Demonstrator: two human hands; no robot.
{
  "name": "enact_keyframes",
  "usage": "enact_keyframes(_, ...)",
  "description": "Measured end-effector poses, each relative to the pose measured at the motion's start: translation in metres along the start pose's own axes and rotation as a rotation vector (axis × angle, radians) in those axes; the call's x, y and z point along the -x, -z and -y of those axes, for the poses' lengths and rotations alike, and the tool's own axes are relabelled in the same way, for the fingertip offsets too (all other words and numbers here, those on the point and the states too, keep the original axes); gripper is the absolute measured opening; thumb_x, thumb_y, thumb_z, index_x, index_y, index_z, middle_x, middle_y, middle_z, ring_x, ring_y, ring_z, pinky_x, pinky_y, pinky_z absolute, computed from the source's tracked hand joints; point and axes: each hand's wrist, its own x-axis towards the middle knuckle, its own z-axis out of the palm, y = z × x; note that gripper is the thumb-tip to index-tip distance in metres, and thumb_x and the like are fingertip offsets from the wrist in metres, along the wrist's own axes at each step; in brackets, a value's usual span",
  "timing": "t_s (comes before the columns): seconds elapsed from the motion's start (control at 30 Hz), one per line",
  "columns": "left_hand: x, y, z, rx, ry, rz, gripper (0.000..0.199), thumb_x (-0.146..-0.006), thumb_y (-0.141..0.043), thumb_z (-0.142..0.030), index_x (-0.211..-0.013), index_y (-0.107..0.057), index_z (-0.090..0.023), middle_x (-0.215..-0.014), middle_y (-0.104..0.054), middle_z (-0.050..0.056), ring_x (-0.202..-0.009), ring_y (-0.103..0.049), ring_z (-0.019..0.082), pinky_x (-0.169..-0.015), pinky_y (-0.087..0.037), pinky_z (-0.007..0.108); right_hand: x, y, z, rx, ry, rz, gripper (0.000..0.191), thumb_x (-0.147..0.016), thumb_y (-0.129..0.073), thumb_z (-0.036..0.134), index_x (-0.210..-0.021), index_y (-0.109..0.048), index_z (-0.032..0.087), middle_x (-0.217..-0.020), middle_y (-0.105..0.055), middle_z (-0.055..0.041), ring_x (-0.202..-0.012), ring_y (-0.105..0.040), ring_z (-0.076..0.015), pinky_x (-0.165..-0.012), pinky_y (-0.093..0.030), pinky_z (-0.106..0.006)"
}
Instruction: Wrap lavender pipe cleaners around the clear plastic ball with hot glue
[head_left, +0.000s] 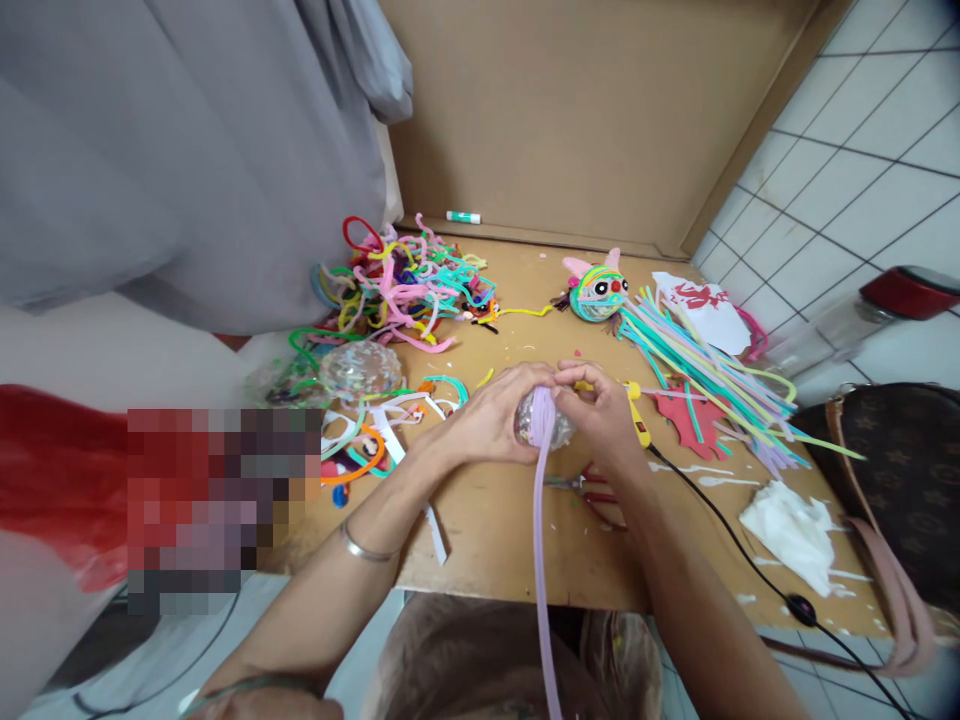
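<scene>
My left hand (pixel 504 412) is wrapped round a clear plastic ball (pixel 527 425) with specks in it, above the front half of the table. A lilac pipe cleaner (pixel 540 520) lies over the ball, and its long tail hangs down past the table's edge towards my lap. The fingers of my right hand (pixel 600 405) pinch the lilac strand at the top of the ball. Red-handled scissors (pixel 592 492) lie just under my right wrist. Beside that hand is a yellow glue gun (pixel 639 415) with a black cord.
A tangled heap of coloured pipe cleaners (pixel 409 285) and another clear ball (pixel 361 370) lie at the left. Back right sits a decorated ball with pink ears (pixel 598 290), near straight pipe cleaners (pixel 712 365). A crumpled tissue (pixel 791 535) and a brown bag (pixel 892 480) are at the right.
</scene>
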Motion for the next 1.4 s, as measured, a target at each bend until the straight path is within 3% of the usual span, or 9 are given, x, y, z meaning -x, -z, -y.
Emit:
enact_keyframes(0.43, 0.000, 0.002, -0.008, -0.017, 0.108, 0.022, 0.082, -0.058, -0.081, -0.026, -0.130, -0.041, -0.024, -0.131, -0.057, 0.011, -0.117, -0.060, 0.027, -0.101, -0.049, 0.042, 0.000, 0.000, 0.000, -0.009, 0.013, -0.002, 0.015, -0.069, -0.066, 0.035, -0.077, -0.068, 0.022, -0.094, -0.068, -0.0035, -0.092, -0.064, -0.0197, -0.084, -0.052, -0.039)
enact_keyframes(0.73, -0.001, 0.001, -0.002, 0.012, -0.009, 0.005, 0.076, -0.060, -0.081, -0.026, -0.127, -0.045, -0.023, -0.133, -0.056, 0.014, -0.124, -0.056, 0.029, -0.104, -0.047, 0.045, -0.001, 0.002, 0.001, 0.004, 0.008, 0.008, 0.016, -0.067, -0.067, 0.035, -0.077, -0.068, 0.022, -0.093, -0.068, -0.0041, -0.096, -0.063, -0.0213, -0.084, -0.051, -0.040)
enact_keyframes(0.97, -0.001, 0.003, -0.001, 0.043, 0.029, 0.002, 0.074, -0.058, -0.083, -0.029, -0.123, -0.048, -0.022, -0.132, -0.056, 0.015, -0.124, -0.056, 0.031, -0.104, -0.047, 0.047, -0.002, 0.002, 0.012, -0.101, -0.047, 0.002, 0.018, -0.068, -0.067, 0.039, -0.073, -0.070, 0.021, -0.090, -0.069, -0.0039, -0.095, -0.063, -0.0215, -0.087, -0.049, -0.038)
enact_keyframes(1.2, -0.004, 0.007, -0.009, 0.081, 0.238, -0.044, 0.071, -0.056, -0.080, -0.032, -0.118, -0.051, -0.017, -0.123, -0.059, 0.014, -0.114, -0.059, 0.029, -0.101, -0.047, 0.044, 0.004, 0.011, 0.012, -0.191, -0.129, -0.075, 0.033, -0.068, -0.072, 0.046, -0.088, -0.068, 0.020, -0.081, -0.068, -0.0020, -0.073, -0.060, -0.0156, -0.068, -0.048, -0.030)
enact_keyframes(1.4, -0.005, 0.012, -0.018, 0.131, 0.440, -0.009, 0.069, -0.056, -0.076, -0.030, -0.119, -0.052, -0.015, -0.117, -0.061, 0.009, -0.106, -0.061, 0.026, -0.096, -0.049, 0.039, 0.008, 0.021, 0.000, -0.155, -0.152, -0.150, 0.034, -0.066, -0.074, 0.047, -0.084, -0.066, 0.019, -0.080, -0.067, -0.0018, -0.064, -0.056, -0.0124, -0.062, -0.045, -0.028)
